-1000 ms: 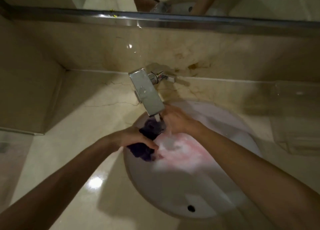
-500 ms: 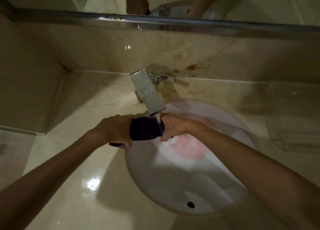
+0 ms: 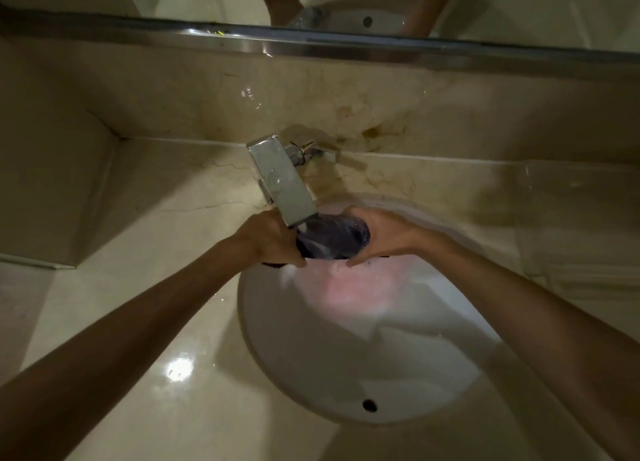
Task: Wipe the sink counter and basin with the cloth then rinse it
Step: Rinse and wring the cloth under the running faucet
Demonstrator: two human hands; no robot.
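A dark purple cloth (image 3: 337, 240) is bunched under the spout of the chrome tap (image 3: 282, 183), with water running onto it. My left hand (image 3: 268, 240) grips its left end and my right hand (image 3: 388, 235) cups its right end. Both hands hover over the back of the white oval basin (image 3: 311, 367). Pinkish foamy water (image 3: 356, 287) lies in the basin below the cloth. The beige marble counter (image 3: 156, 252) around the basin is wet and shiny.
A mirror with a metal lower frame (image 3: 311, 43) runs along the wall above a stained marble backsplash (image 3: 363, 114). A clear tray-like thing (image 3: 581, 225) sits at the right on the counter. An overflow hole (image 3: 370, 405) shows on the basin's near wall.
The cloth has been lifted from low in the basin to just under the spout. Both hands rose, and the cloth is now stretched between them.
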